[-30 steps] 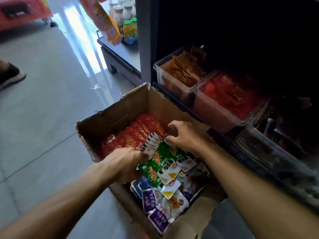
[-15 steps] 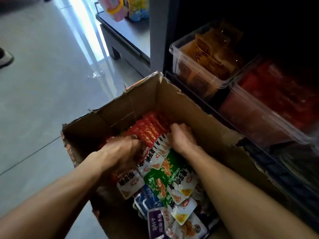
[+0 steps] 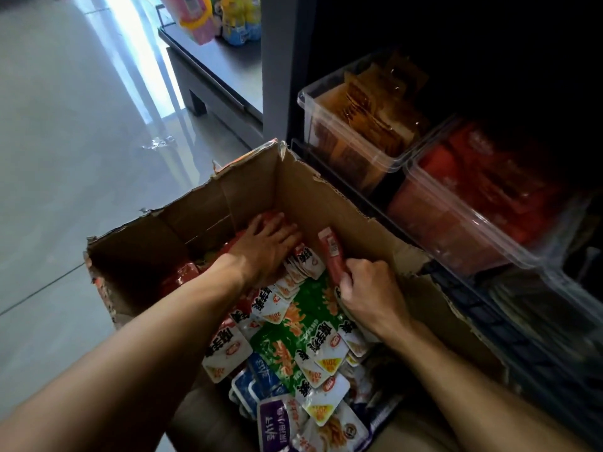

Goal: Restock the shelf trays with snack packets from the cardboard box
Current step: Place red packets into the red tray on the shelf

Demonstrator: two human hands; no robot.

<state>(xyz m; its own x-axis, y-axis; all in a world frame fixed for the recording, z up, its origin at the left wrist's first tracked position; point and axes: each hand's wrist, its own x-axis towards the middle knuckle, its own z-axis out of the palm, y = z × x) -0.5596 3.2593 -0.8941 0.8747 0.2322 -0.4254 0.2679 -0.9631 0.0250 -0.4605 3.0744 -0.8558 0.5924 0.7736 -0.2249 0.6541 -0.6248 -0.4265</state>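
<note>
An open cardboard box [image 3: 329,203] stands on the floor, full of snack packets: red ones at the far end, green and white ones [image 3: 293,324] in the middle, purple and blue ones nearest me. My left hand [image 3: 264,246] lies flat with spread fingers on the red packets at the far end. My right hand [image 3: 368,288] grips a red packet [image 3: 331,252] that stands upright above the pile. To the right, the shelf holds a clear tray of orange packets [image 3: 339,148] and a clear tray of red packets [image 3: 456,230].
The dark shelf unit [image 3: 489,44] rises right behind the box. Lower trays [image 3: 538,308] with dark goods sit at the right edge. A low dark stand [image 3: 208,76] with colourful bottles stands at the back. Grey tiled floor [image 3: 81,141] spreads to the left.
My right hand has lifted a red packet up out of the pile. My left hand has slid further toward the far end of the box and flattened on the red packets.
</note>
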